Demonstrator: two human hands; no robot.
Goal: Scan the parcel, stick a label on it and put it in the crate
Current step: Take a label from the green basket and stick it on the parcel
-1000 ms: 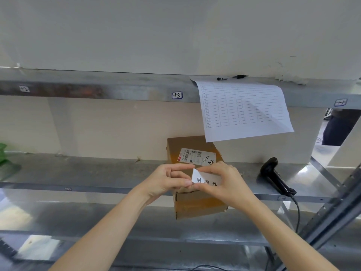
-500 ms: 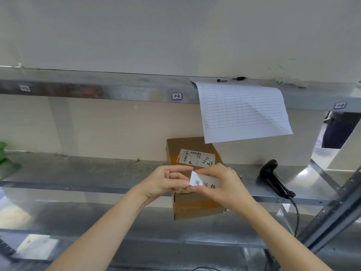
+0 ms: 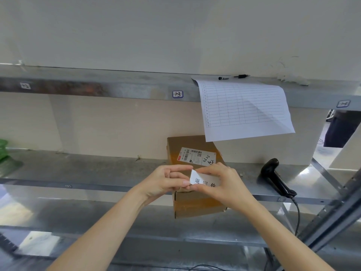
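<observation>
My right hand (image 3: 224,184) and left hand (image 3: 168,182) pinch the white label (image 3: 203,179) over the box (image 3: 195,173) at the shelf's (image 3: 97,173) front edge, scanner (image 3: 277,178) set aside, sticking and crating apparently still ahead.

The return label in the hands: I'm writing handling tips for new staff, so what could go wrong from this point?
1. Both hands, left hand and right hand, pinch the small white label; it could curl and stick to the fingers or itself.
2. The cardboard parcel overhangs the shelf edge; pressing down might tip it.
3. The label could cover the parcel's barcode sticker if placed too high.
</observation>
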